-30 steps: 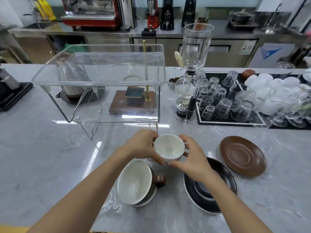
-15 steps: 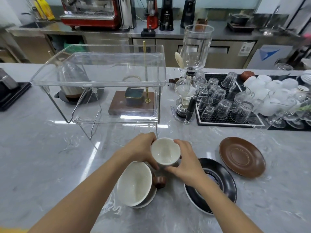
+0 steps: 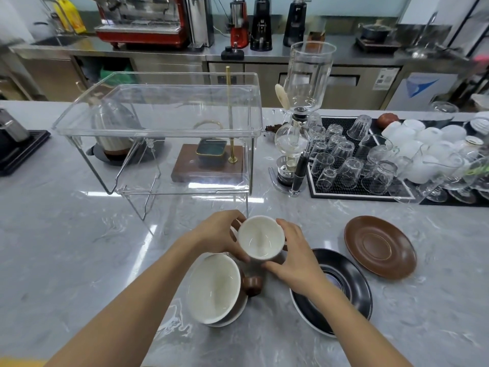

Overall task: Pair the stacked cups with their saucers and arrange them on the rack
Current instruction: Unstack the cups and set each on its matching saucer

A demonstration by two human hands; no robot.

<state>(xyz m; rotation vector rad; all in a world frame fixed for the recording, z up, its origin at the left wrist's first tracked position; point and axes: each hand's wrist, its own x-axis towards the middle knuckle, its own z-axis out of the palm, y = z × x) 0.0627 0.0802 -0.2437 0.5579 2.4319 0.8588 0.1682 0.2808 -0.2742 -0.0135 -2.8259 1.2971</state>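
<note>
Both hands hold one small white cup just above the grey marble bench, a little below the middle of the view. The left hand curls round the cup's side at 9 o'clock, thumb toward the near edge. The right hand cups the side at 3 o'clock, fingers bent along the wall and thumb beneath. The cup sits upright, its white inside facing up.

At 7 o'clock from the cup, just beside the left hand, a larger brown cup with a white inside rests tilted on the bench, its brown handle pointing toward 3 o'clock. A pale rim shows under it, though whether that is another cup or a saucer cannot be told.

At 4 o'clock, partly under the right wrist, lies a black saucer. Further out at 3 o'clock lies a brown saucer, apart from the black one.

At 11 o'clock stands a clear plastic rack on thin wire legs, with an upper tray and a lower shelf. Behind it sit a wooden block with a brass rod and a ribbed pot.

At 1 o'clock stands a glass siphon coffee maker. To its right a black mat carries upturned glasses, with white cups beyond.
</note>
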